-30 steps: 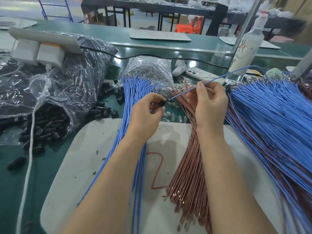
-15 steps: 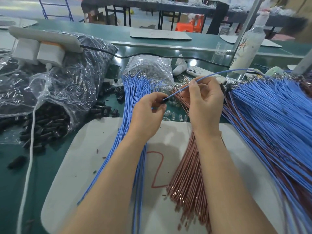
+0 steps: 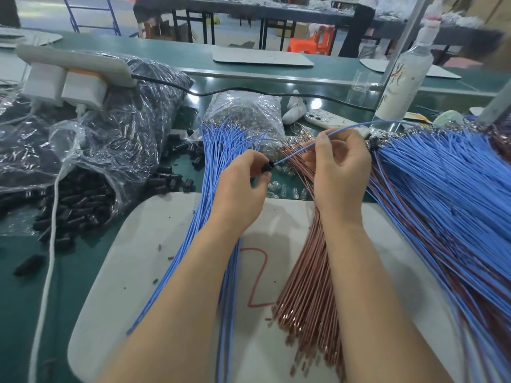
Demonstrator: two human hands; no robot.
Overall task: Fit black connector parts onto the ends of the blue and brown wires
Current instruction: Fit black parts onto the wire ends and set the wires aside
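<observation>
My left hand (image 3: 241,189) pinches a small black connector (image 3: 267,166) between thumb and fingers. My right hand (image 3: 340,172) pinches a single blue wire (image 3: 293,153), whose end meets the connector's mouth; the wire arcs up and away to the right. A bundle of loose blue wires (image 3: 221,167) lies under my left wrist. Brown wires (image 3: 309,272) fan out beneath my right forearm. A big heap of mixed blue and brown wires (image 3: 442,205) covers the right side.
Black connectors (image 3: 77,205) spill from a clear plastic bag (image 3: 110,139) at the left. A white mat (image 3: 154,255) with a red mark lies under my arms. A bag of small clear parts (image 3: 249,111), a phone (image 3: 326,118) and a bottle (image 3: 401,78) stand behind.
Both hands stayed close together in the middle. The blue wire's end has come to the connector's opening, and the right hand has shifted slightly toward the left hand.
</observation>
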